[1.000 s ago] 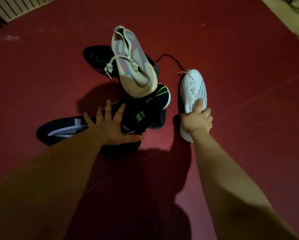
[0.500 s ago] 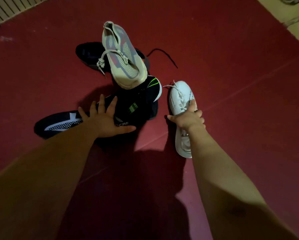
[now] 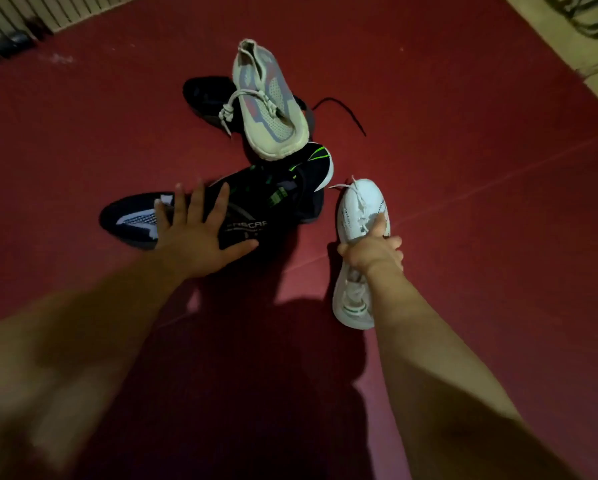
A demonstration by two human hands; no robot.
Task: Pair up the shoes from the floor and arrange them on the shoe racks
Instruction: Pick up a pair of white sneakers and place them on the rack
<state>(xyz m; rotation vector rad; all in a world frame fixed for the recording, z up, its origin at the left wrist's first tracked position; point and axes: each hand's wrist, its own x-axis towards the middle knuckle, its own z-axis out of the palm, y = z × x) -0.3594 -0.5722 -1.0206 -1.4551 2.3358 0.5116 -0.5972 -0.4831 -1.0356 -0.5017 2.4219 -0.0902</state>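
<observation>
Head view: a heap of loose shoes lies on the red floor point(image 3: 481, 220), in the middle of the frame. The right hand point(image 3: 372, 252), at centre right, has its fingers clamped round the middle of a white shoe point(image 3: 358, 209), with the thumb pressed up along the laces. The shoe points toe away, and its heel shows below the wrist. Whether it is lifted or rests on the floor cannot be told.

The left hand point(image 3: 200, 237), at centre left, lies flat with fingers straight and spread on a black shoe point(image 3: 131, 220) with a white pattern; it grips nothing. Just beyond it a green-striped shoe point(image 3: 301, 171) is wedged against the black one. A grey shoe point(image 3: 266, 102) sits on top of the heap toward the upper middle, partly covering a dark shoe point(image 3: 205, 95) whose lace point(image 3: 339, 112) trails to the right. No mate for the white shoe shows here, and no rack can be made out for certain.

These look like light, soft knit trainers with springy soles. The uppers would likely give under a squeeze, so the firmer holds are probably the heel collar or across the midfoot. Loose laces may snag on neighbouring shoes when one is pulled out.
</observation>
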